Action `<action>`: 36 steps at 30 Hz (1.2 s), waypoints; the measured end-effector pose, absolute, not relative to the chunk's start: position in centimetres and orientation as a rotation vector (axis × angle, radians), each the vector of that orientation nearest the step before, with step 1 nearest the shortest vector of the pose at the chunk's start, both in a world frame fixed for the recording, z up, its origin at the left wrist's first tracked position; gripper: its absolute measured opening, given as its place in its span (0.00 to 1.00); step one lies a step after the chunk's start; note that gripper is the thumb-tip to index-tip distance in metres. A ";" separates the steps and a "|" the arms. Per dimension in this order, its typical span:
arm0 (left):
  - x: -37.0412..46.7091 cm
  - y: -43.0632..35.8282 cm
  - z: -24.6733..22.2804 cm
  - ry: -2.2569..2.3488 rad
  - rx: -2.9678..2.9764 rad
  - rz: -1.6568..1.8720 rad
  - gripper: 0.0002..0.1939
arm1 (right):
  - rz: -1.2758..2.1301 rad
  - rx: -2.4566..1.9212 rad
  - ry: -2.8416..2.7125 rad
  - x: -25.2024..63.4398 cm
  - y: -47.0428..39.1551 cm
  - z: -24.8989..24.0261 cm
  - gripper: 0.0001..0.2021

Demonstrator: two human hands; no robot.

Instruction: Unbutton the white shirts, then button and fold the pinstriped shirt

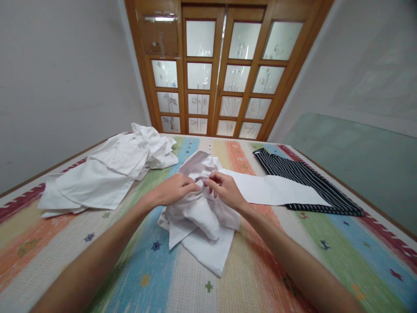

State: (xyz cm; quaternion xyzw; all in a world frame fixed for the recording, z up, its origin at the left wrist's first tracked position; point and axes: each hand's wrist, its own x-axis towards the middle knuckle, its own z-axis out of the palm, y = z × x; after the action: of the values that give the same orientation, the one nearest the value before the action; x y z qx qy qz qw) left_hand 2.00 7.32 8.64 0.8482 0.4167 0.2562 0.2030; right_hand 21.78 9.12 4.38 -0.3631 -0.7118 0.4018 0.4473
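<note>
A crumpled white garment (198, 217) lies bunched in the middle of the striped cloth, with a flat white piece (273, 189) stretching out to its right. My left hand (174, 189) pinches the garment's upper part from the left, thumb and fingers pressed together. From the right, my right hand (225, 189) grips the same fabric, its fingers curled close to the left fingertips. The two hands are a small gap apart. Folds hide part of the cloth between the fingers.
A heap of white garments (110, 174) lies at the left. Dark striped fabric (302, 178) sits at the right, partly under the flat white piece. A colourful striped cloth (130, 265) covers the table. Wooden glazed doors (215, 74) stand beyond, between pale walls.
</note>
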 end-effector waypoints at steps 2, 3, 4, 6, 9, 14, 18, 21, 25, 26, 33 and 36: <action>2.5 7.6 7.5 1.321 2.382 0.686 0.18 | 1.035 -0.886 -1.730 21.7 9.0 4.5 0.14; 2.8 7.7 7.0 1.355 2.392 0.671 0.19 | 1.051 -0.879 -1.719 21.7 8.9 4.5 0.14; 3.0 7.8 6.6 1.385 2.396 0.704 0.19 | 1.065 -0.872 -1.712 21.7 8.9 4.5 0.13; 3.2 8.0 6.1 1.365 2.391 0.775 0.17 | 1.082 -0.866 -1.689 21.7 9.1 4.4 0.13; 3.5 8.1 6.0 1.262 2.353 0.894 0.11 | 1.080 -0.873 -1.648 21.8 9.5 4.1 0.13; 4.0 7.7 6.6 1.240 2.335 0.968 0.10 | 1.128 -0.844 -1.581 21.8 9.5 4.2 0.11; 4.3 7.5 6.7 1.208 2.280 1.028 0.11 | 1.103 -0.811 -1.527 21.7 9.3 4.4 0.11; 4.3 7.6 6.5 1.170 2.177 1.064 0.11 | 1.065 -0.860 -1.521 21.8 9.6 4.1 0.11; 4.4 7.5 6.3 1.152 2.091 1.088 0.12 | 1.024 -0.916 -1.532 21.8 9.9 3.6 0.10; 4.4 7.5 6.2 1.152 2.086 1.090 0.13 | 1.010 -0.919 -1.543 21.7 9.9 3.5 0.10; 5.1 6.8 6.2 1.134 2.017 1.090 0.14 | 0.584 -0.915 -1.742 21.6 8.8 3.6 0.08; 5.3 6.6 6.2 1.114 1.975 1.084 0.15 | 0.393 -0.908 -1.814 21.7 8.5 3.5 0.08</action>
State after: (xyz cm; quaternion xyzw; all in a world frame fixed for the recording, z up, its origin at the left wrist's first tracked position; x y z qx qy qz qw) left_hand 5.27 6.61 6.21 0.7473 0.4215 0.4103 0.3090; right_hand 21.72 8.54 3.50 -0.3776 -0.7540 0.1634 0.5121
